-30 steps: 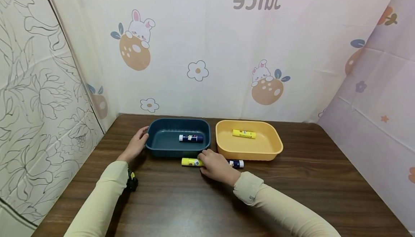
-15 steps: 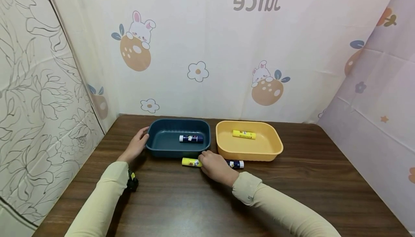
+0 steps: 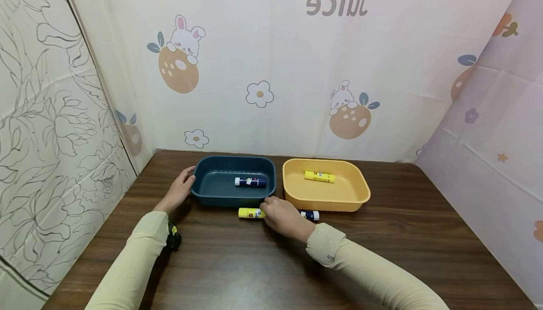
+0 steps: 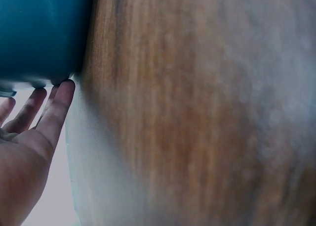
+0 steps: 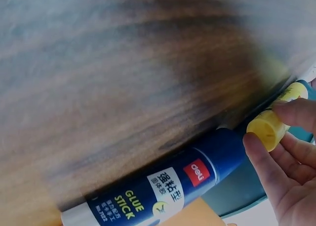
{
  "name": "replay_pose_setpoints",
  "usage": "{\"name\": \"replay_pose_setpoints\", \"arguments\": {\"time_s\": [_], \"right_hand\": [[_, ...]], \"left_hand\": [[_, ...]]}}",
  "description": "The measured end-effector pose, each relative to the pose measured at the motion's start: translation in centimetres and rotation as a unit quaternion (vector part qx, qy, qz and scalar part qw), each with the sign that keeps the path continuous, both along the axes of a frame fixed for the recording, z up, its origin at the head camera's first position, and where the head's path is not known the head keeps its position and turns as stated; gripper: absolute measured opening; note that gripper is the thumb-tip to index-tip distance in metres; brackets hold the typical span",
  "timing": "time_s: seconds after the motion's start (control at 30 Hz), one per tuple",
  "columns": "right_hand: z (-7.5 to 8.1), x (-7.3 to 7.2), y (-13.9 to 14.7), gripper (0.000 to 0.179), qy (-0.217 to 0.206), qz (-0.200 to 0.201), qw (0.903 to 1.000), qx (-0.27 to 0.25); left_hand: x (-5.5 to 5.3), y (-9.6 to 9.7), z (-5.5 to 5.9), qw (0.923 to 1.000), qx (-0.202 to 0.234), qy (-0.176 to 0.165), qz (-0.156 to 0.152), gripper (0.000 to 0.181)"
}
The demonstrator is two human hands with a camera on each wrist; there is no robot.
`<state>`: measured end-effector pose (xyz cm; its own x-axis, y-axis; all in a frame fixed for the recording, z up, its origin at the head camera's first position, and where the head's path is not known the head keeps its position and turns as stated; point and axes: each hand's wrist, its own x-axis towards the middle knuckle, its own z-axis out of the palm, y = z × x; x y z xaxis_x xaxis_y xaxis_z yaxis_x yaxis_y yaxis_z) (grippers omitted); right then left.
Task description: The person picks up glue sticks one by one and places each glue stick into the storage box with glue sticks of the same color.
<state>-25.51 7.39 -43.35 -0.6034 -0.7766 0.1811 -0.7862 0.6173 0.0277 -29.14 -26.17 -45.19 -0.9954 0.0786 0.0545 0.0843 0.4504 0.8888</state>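
In the head view my left hand (image 3: 176, 192) touches the left end of a dark blue bin (image 3: 233, 201); the left wrist view shows its fingers (image 4: 58, 110) extended against the bin's wall. My right hand (image 3: 284, 216) is in front of the bins, its thumb and fingers pinching the end of a yellow glue stick (image 5: 271, 126) that lies on the table. A navy glue stick with a white cap (image 5: 168, 186) lies just to its right, partly hidden behind the hand in the head view. Another navy glue stick (image 3: 250, 182) lies inside the blue bin.
A yellow bin (image 3: 326, 205) stands right of the blue one, with a yellow glue stick (image 3: 319, 176) in it. Both bins are near the back of the wooden table (image 3: 237, 267), before a patterned curtain (image 3: 292, 65). Another curtain closes off the right side.
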Motion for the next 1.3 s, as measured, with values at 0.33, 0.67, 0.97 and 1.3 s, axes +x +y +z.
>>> {"name": "replay_pose_setpoints", "arguments": {"time_s": [0.33, 0.67, 0.97, 1.3], "right_hand": [[0.3, 0.3, 0.1, 0.018, -0.002, 0.007, 1.0000, -0.006], [1.3, 0.8, 0.5, 0.023, 0.013, 0.017, 0.9996, -0.019], [2.3, 0.8, 1.0, 0.024, 0.019, 0.021, 0.9988, -0.040], [3.7, 0.4, 2.2, 0.025, 0.040, 0.006, 0.9974, -0.060]], "left_hand": [[0.0, 0.0, -0.1, 1.0000, 0.003, 0.001, -0.007, 0.053], [0.1, 0.0, 0.3, 0.9999, 0.007, -0.008, -0.006, 0.052], [1.8, 1.1, 2.8, 0.9996, 0.023, -0.016, -0.011, 0.049], [-0.6, -0.3, -0.7, 1.0000, -0.004, 0.005, 0.001, 0.052]]}}
